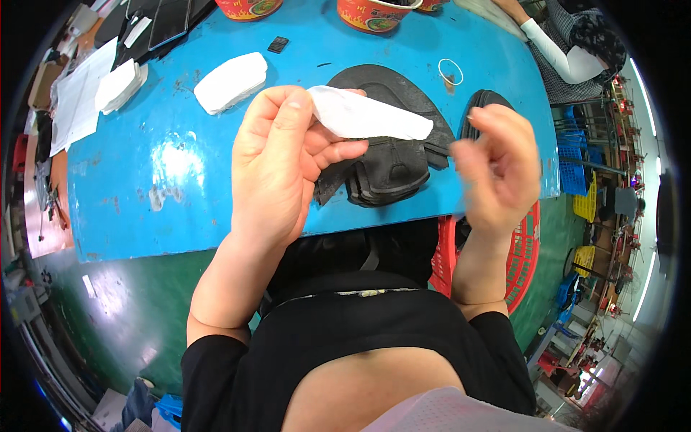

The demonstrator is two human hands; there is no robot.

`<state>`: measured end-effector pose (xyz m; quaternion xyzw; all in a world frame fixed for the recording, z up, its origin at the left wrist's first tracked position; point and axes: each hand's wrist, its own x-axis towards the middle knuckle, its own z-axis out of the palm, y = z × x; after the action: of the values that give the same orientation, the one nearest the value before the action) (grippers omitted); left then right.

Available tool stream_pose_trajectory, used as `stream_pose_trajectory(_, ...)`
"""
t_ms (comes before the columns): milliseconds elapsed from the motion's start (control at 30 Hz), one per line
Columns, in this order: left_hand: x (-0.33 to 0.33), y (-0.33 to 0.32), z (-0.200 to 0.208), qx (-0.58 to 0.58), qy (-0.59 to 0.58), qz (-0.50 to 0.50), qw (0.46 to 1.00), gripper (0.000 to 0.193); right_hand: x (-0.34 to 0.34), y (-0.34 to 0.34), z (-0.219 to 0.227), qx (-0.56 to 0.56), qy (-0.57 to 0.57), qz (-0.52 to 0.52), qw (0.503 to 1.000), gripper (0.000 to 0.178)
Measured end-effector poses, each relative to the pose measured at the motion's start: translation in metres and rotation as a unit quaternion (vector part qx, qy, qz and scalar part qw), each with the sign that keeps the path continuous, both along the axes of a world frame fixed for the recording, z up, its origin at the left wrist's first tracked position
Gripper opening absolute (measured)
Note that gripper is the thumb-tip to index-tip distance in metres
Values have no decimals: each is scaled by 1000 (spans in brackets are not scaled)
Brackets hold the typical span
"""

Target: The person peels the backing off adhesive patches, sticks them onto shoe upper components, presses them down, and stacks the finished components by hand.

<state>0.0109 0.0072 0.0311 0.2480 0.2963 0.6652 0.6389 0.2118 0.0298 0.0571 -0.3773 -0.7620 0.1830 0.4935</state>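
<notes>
Between the thumb and fingers of my left hand [270,162] is one end of a thin, white, elongated piece [378,117], perhaps cloth or paper. Its other end points right, over a pile of flat black cut pieces [392,169] on the table. My right hand [507,169] is raised at the right, apart from the white piece. Motion smears its thumb; the fingers are bent, with a gap to the thumb and nothing visible between. Behind it lies a stack of dark oval pieces [490,98]. A stack of white pieces [232,83] rests beyond my left hand.
The blue table [180,209] also bears a second white stack [121,86], a small black piece [278,45], a white ring [451,71] and red bowls [371,18]. A red basket [522,259] stands below the right edge. Another person's white sleeve [561,57] is at far right.
</notes>
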Motion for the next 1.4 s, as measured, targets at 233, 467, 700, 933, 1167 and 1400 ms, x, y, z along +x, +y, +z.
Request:
stream_pose_trajectory(233,2,-1,1,0,10,-18,1000,21,1,12,-10,127,-109,21,986,36)
stream_pose_trajectory(467,14,0,2,-19,14,-43,999,36,4,5,-15,102,-43,-4,994,23)
stream_pose_trajectory(700,37,-6,5,-91,6,-182,979,39,3,-4,-23,75,-6,-42,996,20)
stream_pose_trajectory(933,38,-1,-4,-58,37,-127,990,16,4,-5,-28,8,72,2,997,14)
stream_pose_trajectory(1167,33,-5,-25,29,35,-69,997,11,-3,-6,-23,-439,448,61,777,12)
stream_pose_trajectory(1400,16,-3,-25,-72,-165,-140,974,18,9,-2,-27,-20,184,27,982,32)
